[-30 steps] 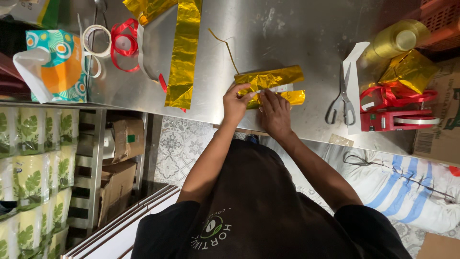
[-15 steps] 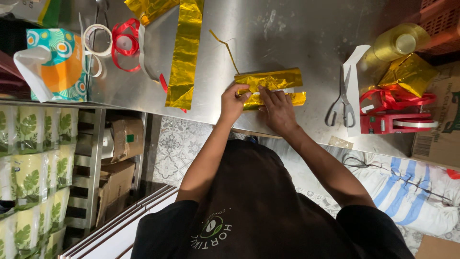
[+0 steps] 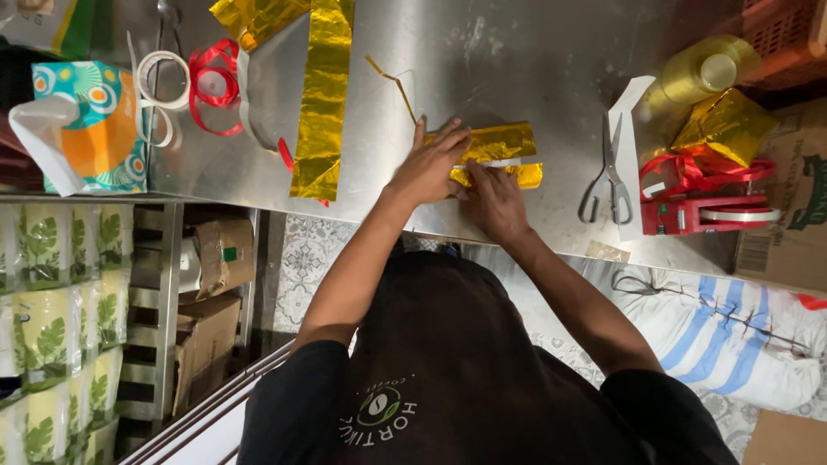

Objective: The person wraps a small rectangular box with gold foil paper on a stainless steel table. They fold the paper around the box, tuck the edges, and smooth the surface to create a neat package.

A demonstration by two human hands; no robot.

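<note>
A small packet wrapped in gold foil [image 3: 506,145] lies on the steel table [image 3: 517,60], with a white strip of tape across it. My left hand [image 3: 428,165] presses flat on the packet's left end, fingers spread over the foil. My right hand [image 3: 493,200] rests on its near edge, fingertips on the tape and the lower foil flap. Neither hand lifts the packet.
A long strip of gold foil [image 3: 323,95], red ribbon [image 3: 211,86] and a tape roll [image 3: 164,73] lie to the left, by a tissue box [image 3: 90,120]. Scissors [image 3: 607,168], a red tape dispenser [image 3: 702,211], a gold-wrapped parcel [image 3: 728,125] and a gold roll [image 3: 702,73] are at the right.
My left hand has moved from gripping the packet's left end to lying flat over it. My right hand has slid slightly down along the near edge.
</note>
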